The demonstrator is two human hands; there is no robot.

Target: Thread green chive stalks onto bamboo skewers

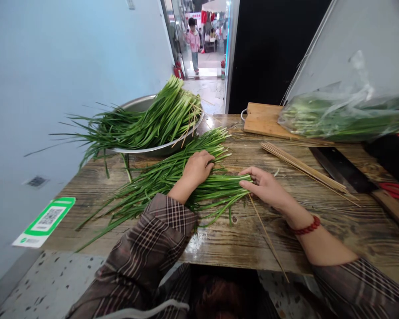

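Note:
A loose spread of green chives (159, 181) lies on the wooden table (239, 239) in front of me. My left hand (197, 168) rests palm down on the chives, pressing them flat. My right hand (265, 186) touches the cut ends of the same bunch, fingers slightly curled, with a thin bamboo skewer (267, 239) running under it toward the table's near edge. Whether the fingers pinch the skewer I cannot tell.
A metal basin (142, 104) heaped with more chives stands at the back left. A pile of bamboo skewers (306, 170), a cleaver (346, 170), a cutting board (262, 119) and a plastic bag of greens (346, 115) lie to the right. A person stands in the far doorway.

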